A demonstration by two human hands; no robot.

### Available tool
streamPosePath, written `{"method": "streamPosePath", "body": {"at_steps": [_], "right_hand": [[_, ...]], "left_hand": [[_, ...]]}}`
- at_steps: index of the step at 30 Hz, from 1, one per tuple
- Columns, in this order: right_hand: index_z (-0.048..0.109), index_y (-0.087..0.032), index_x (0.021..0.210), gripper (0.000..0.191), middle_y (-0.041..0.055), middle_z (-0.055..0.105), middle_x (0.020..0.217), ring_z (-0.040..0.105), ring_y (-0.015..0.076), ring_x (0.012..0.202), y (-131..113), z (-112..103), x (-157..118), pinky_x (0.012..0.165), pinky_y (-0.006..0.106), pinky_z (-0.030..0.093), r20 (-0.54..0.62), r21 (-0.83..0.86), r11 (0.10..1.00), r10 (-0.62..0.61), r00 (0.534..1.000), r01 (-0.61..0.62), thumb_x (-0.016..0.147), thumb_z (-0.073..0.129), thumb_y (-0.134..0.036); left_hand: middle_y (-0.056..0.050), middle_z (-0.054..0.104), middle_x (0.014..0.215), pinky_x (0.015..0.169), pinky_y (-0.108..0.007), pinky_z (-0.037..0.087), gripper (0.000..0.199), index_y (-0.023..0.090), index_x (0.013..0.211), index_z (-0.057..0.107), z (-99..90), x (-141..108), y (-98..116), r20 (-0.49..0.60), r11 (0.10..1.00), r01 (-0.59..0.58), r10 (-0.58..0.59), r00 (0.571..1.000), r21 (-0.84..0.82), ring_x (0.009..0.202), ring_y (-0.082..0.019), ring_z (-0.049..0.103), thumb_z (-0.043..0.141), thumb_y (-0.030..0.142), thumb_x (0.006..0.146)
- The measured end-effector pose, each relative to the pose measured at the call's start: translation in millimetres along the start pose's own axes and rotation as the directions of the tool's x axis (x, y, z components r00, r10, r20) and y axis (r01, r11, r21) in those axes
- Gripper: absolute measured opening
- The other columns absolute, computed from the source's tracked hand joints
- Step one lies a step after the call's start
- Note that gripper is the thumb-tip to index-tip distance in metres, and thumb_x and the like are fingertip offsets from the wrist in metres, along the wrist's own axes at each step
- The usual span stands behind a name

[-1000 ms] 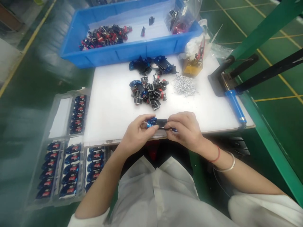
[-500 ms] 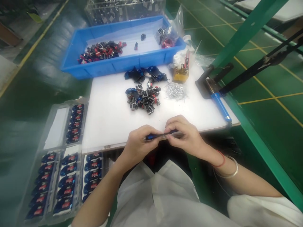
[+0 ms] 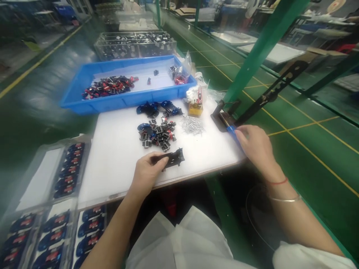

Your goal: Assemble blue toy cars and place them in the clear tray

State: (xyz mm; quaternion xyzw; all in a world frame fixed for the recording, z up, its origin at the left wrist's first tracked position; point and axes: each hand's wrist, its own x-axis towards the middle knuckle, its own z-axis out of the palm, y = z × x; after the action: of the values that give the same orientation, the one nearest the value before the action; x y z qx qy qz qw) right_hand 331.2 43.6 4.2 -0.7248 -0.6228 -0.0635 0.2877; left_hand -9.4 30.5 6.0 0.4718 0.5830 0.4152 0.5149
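My left hand (image 3: 148,171) pinches a flat black plastic toy-car part (image 3: 174,158) between thumb and fingers, just above the front of the white tabletop (image 3: 117,164). At the table's right side my right hand (image 3: 256,147) is closed round a blue handle (image 3: 232,131), which joins a black metal bench tool (image 3: 220,117). Its fingertips are partly hidden. Beyond my left hand lies a pile of small black, silver and red parts (image 3: 159,135), with dark blue shiny car shells (image 3: 148,109) behind it. A heap of thin metal pins (image 3: 193,125) is to their right.
A blue tray (image 3: 112,104) with red and black parts stands at the back. Near it is a yellow block (image 3: 195,109) holding small tools. Clear trays (image 3: 84,149) of finished-looking blue cars line the left. A green post (image 3: 252,63) rises at the right.
My right hand has let go of the car part and moved right onto the blue handle. My left hand keeps the part, now turned flat side up. The view has tilted upward.
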Motion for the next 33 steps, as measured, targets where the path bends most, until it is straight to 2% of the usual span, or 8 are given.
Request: {"method": "streamPosePath", "body": {"at_steps": [6,11,14,18,21,25,29,33], "right_hand": [[0.07,-0.014,0.102,0.046,0.0179,0.069,0.091,0.063,0.0341,0.081,18.2,11.8,-4.8,0.061,0.039,0.042,0.196,-0.123,0.991,0.071,0.978,-0.047,0.089,0.048,-0.052],[0.066,-0.019,0.082,0.038,0.0169,0.066,0.07,0.061,0.0334,0.066,7.5,-16.7,-7.9,0.059,0.041,0.04,0.304,-0.107,0.974,0.223,0.926,-0.2,0.082,0.051,-0.054],[0.061,-0.024,0.075,0.034,0.0105,0.061,0.056,0.057,0.029,0.053,-10.2,-44.3,-23.2,0.051,0.038,0.039,0.349,0.054,0.94,0.299,0.888,-0.338,0.076,0.051,-0.056],[0.062,-0.025,0.075,0.033,0.0046,0.061,0.056,0.055,0.0219,0.046,-40.4,-62.5,-51.4,0.046,0.033,0.043,0.437,0.299,0.892,0.187,0.88,-0.338,0.075,0.058,-0.057],[0.067,-0.023,0.08,0.038,0.0038,0.065,0.058,0.059,0.0222,0.048,-58.0,-58.2,-67.1,0.047,0.032,0.047,0.434,0.338,0.896,0.123,0.893,-0.287,0.075,0.061,-0.06],[0.075,-0.022,0.088,0.049,0.0068,0.072,0.069,0.067,0.0264,0.057,-71.7,-47.4,-76.6,0.054,0.034,0.051,0.363,0.303,0.951,-0.057,0.93,-0.06,0.085,0.053,-0.066],[0.077,-0.019,0.095,0.062,0.0071,0.071,0.067,0.068,0.0266,0.058,-80.2,-42.5,-78.4,0.054,0.033,0.05,0.342,0.256,0.954,-0.238,0.909,0.154,0.096,0.04,-0.069],[0.076,-0.018,0.097,0.066,0.0065,0.068,0.061,0.065,0.0249,0.053,-85.4,-39.8,-77.8,0.052,0.033,0.047,0.335,0.222,0.938,-0.331,0.882,0.267,0.1,0.033,-0.067]], "left_hand": [[0.001,0.065,0.065,0.055,-0.022,0.044,0.022,0.014,0.078,0.073,9.3,8.9,-1.6,0.039,0.979,0.058,-0.051,0.998,-0.197,0.059,-0.01,0.057,0.077,0.034,0.069],[-0.001,0.066,0.069,0.055,-0.022,0.043,0.021,0.013,0.079,0.073,8.0,11.6,-4.7,0.054,0.96,0.061,-0.048,0.997,-0.275,0.06,-0.011,0.057,0.076,0.032,0.07],[-0.001,0.067,0.072,0.055,-0.022,0.043,0.021,0.014,0.08,0.074,8.0,12.1,-7.0,0.063,0.958,0.047,-0.03,0.998,-0.283,0.062,-0.011,0.058,0.076,0.032,0.071],[-0.002,0.068,0.073,0.055,-0.023,0.044,0.018,0.013,0.079,0.074,10.6,12.6,-7.2,0.069,0.955,0.05,-0.031,0.997,-0.293,0.063,-0.011,0.057,0.075,0.03,0.071],[-0.003,0.068,0.074,0.054,-0.023,0.044,0.017,0.013,0.078,0.073,12.2,12.8,-6.4,0.065,0.947,0.057,-0.038,0.997,-0.316,0.062,-0.011,0.057,0.075,0.029,0.071],[-0.002,0.068,0.074,0.054,-0.023,0.044,0.015,0.013,0.078,0.073,12.5,12.9,-6.6,0.064,0.946,0.062,-0.044,0.997,-0.318,0.062,-0.01,0.057,0.073,0.026,0.072],[-0.002,0.068,0.075,0.055,-0.023,0.045,0.014,0.013,0.079,0.073,12.3,13.7,-8.3,0.075,0.947,0.058,-0.036,0.997,-0.316,0.063,-0.011,0.057,0.072,0.026,0.073],[-0.003,0.068,0.076,0.055,-0.024,0.045,0.015,0.013,0.079,0.073,12.4,14.8,-11.5,0.08,0.953,0.039,-0.016,0.997,-0.302,0.064,-0.011,0.057,0.072,0.027,0.074]]}}
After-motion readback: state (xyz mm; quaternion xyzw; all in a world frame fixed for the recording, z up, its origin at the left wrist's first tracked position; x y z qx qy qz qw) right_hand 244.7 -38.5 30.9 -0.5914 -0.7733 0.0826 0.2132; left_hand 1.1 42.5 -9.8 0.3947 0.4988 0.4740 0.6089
